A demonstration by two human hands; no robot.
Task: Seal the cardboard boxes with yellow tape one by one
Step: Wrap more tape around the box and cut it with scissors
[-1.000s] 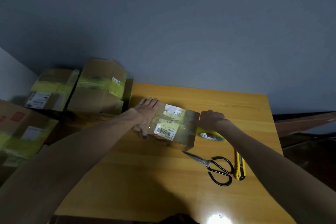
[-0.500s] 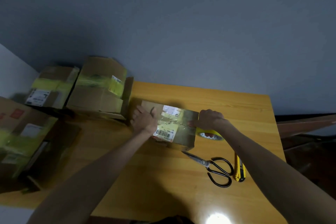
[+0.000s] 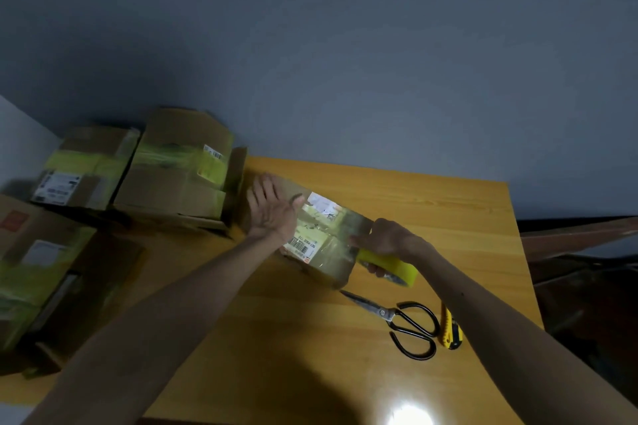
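Observation:
A small cardboard box with a barcode label and glossy tape on top lies on the wooden table. My left hand rests flat on the box's left end, fingers spread. My right hand grips a roll of yellow tape, lifted at the box's right end, with its fingers against the box's top edge.
Black scissors and a yellow utility knife lie on the table near my right forearm. Several cardboard boxes with yellow tape, such as the nearest one, stand stacked to the left beyond the table's edge. A grey wall rises behind.
My right hand has lifted the tape roll off the table and tilted it up at the box's right end. My left hand slid further onto the box's left end.

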